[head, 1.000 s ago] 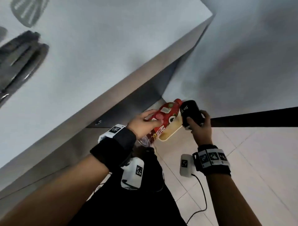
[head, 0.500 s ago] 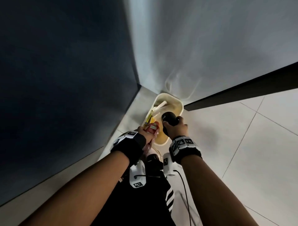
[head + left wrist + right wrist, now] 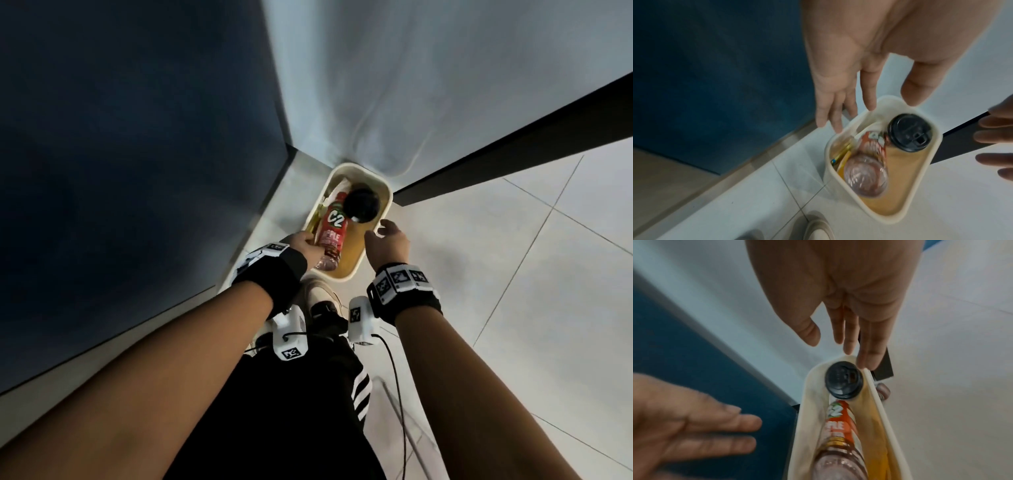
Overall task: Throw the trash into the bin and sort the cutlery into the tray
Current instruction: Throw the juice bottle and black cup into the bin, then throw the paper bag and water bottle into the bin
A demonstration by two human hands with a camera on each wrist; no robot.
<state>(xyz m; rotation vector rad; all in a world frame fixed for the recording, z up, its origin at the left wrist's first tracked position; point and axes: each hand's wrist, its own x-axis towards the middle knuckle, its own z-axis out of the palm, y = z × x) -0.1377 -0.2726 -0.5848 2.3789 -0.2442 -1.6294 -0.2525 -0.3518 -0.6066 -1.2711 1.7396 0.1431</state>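
Both grips empty, fingers spread, above the cream oval plastic bin [image 3: 386,192]: left hand [image 3: 303,247], right hand [image 3: 388,245]; inside it lie a red-labelled clear plastic bottle [image 3: 333,228] and a black-lidded cup [image 3: 361,204].

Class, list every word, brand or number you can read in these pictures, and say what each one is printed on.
"C2": red label of the bottle lying in the bin.
"APPLE": same label, below the brand; the right wrist view shows only "PLE".
Smaller print lower on the label: too blurred to read.
Wristband markers: square patterns, no text.
Black cup lid: no readable text.
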